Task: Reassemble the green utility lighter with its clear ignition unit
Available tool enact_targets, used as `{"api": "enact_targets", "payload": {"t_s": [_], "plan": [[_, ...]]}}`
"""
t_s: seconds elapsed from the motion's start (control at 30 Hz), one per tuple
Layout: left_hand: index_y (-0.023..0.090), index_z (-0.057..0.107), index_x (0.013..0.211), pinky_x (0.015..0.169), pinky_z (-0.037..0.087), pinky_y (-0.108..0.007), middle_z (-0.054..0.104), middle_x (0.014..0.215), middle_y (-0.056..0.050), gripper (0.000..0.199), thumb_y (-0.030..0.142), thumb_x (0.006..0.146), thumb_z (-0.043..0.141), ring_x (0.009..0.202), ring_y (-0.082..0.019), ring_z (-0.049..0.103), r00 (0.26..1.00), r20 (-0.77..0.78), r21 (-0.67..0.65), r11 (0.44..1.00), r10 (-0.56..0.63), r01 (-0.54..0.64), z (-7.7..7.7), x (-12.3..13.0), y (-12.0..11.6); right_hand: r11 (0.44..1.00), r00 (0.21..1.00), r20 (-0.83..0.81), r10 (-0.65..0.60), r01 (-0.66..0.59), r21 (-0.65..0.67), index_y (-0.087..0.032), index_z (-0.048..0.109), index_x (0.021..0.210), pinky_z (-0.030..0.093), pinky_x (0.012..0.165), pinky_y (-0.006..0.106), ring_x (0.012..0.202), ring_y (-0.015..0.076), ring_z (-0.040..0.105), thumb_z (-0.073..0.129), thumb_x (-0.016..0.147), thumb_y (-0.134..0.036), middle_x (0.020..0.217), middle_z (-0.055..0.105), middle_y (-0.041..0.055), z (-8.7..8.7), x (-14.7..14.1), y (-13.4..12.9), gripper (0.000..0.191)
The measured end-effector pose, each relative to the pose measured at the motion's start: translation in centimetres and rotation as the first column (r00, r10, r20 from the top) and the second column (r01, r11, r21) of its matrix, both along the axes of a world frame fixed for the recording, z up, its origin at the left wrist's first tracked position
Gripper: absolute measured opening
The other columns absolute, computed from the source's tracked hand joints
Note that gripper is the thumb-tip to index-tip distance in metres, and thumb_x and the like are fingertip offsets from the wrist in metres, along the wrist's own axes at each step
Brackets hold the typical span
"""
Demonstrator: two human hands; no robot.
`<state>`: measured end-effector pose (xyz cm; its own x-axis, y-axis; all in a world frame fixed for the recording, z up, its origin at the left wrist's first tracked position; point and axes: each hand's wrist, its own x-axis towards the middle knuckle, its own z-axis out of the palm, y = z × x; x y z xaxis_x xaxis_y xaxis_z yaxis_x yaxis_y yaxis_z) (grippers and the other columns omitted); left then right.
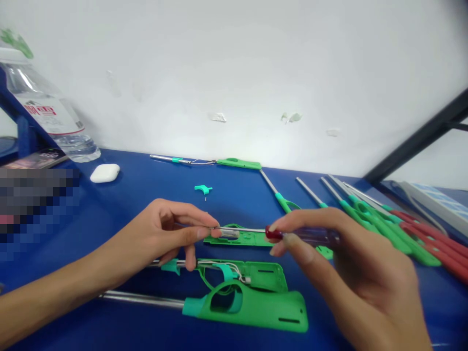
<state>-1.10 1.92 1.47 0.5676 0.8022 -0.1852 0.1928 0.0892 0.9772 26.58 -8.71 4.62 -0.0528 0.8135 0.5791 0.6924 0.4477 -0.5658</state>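
Observation:
My right hand (360,273) grips a screwdriver (303,236) by its dark red, see-through handle, its thin shaft lying level and pointing left. At the shaft's tip, the thumb and forefinger of my left hand (171,231) are pinched together; whatever sits between them is too small to name. Just behind the shaft lies a green lighter shell half (252,239), partly hidden by my fingers. Below my left hand rests an opened green lighter (265,275) with wires and a turquoise trigger showing. Closest to me is a closed long-necked green lighter (270,309).
A turquoise trigger (202,189) and a tiny screw (205,199) lie mid-table. Farther back is a lighter in pieces (239,163). Several green lighters (365,214) and red lighters (435,239) line the right. A water bottle (51,107), white earphone case (105,173) and phone (38,158) occupy the left.

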Motion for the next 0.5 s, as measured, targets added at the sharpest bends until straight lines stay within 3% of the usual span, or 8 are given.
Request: {"api": "enact_targets", "payload": {"t_s": [0.13, 0.23, 0.4, 0.5], "plan": [[0.031, 0.091, 0.103, 0.039, 0.034, -0.012, 0.091, 0.108, -0.010, 0.028, 0.057, 0.094, 0.092, 0.052, -0.010, 0.072, 0.998, 0.050, 0.023, 0.999, -0.023, 0.022, 0.1, 0.3, -0.1, 1.000, 0.991, -0.129, 0.023, -0.023, 0.003, -0.040, 0.077, 0.117, 0.061, 0.063, 0.024, 0.075, 0.0123, 0.080, 0.072, 0.110, -0.034, 0.099, 0.085, -0.0086, 0.0, -0.3, 0.5, 0.011], [0.031, 0.092, 0.104, 0.039, 0.035, -0.012, 0.092, 0.109, -0.010, 0.028, 0.058, 0.095, 0.091, 0.051, -0.009, 0.072, 0.998, 0.043, 0.034, 0.999, -0.035, 0.033, 0.3, 0.3, -0.3, 1.000, 0.985, -0.170, 0.009, -0.006, 0.014, -0.036, 0.076, 0.119, 0.059, 0.061, 0.020, 0.073, 0.0104, 0.078, 0.072, 0.109, -0.028, 0.089, 0.080, -0.0083, 0.2, -0.4, 0.9, 0.014], [0.032, 0.091, 0.105, 0.038, 0.032, -0.014, 0.092, 0.107, -0.009, 0.024, 0.053, 0.095, 0.090, 0.050, -0.009, 0.071, 0.998, 0.068, 0.041, 0.999, -0.016, 0.013, 0.4, 0.1, -0.3, 1.000, 0.992, -0.123, -0.021, 0.019, -0.013, -0.034, 0.075, 0.111, 0.058, 0.060, 0.015, 0.070, 0.0077, 0.077, 0.071, 0.110, -0.029, 0.084, 0.080, -0.0099, 0.4, -0.3, 1.1, 0.007], [0.031, 0.091, 0.104, 0.038, 0.032, -0.015, 0.092, 0.106, -0.008, 0.024, 0.053, 0.095, 0.090, 0.049, -0.009, 0.070, 0.997, 0.076, 0.050, 0.999, -0.022, 0.018, 0.4, 0.1, -0.3, 0.998, 0.984, -0.174, -0.046, 0.040, -0.038, -0.032, 0.076, 0.106, 0.058, 0.058, 0.016, 0.069, 0.0090, 0.077, 0.071, 0.111, -0.036, 0.082, 0.080, -0.0078, 0.3, -0.4, 1.1, 0.007]]}}
